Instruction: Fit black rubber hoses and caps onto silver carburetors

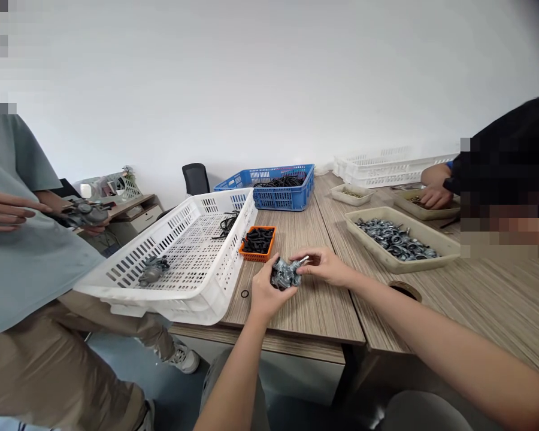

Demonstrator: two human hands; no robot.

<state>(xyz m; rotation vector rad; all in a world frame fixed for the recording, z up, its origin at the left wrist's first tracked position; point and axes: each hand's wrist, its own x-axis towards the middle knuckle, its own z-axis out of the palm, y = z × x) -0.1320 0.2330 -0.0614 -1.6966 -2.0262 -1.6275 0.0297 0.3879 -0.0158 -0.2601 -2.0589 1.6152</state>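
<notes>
A silver carburetor [284, 274] rests in my left hand [266, 290], whose fingers and thumb wrap round its side just above the wooden table. At the carburetor's right end, my right hand [324, 266] pinches a small silver metal part [303, 261] with a thin stem. My fingers partly cover where the two meet, so I cannot tell whether they are joined. A small black rubber ring [245, 294] lies on the table left of my left hand. Behind it stands an orange basket [257, 257] of black rubber pieces.
A white crate [215, 293] at left holds another carburetor [153, 270] and black tubing. A blue crate [281, 200] stands behind. Right, a beige tray [386, 267] holds silver parts; a co-worker's hand [435, 194] reaches into another tray. A person at left holds a carburetor [87, 212].
</notes>
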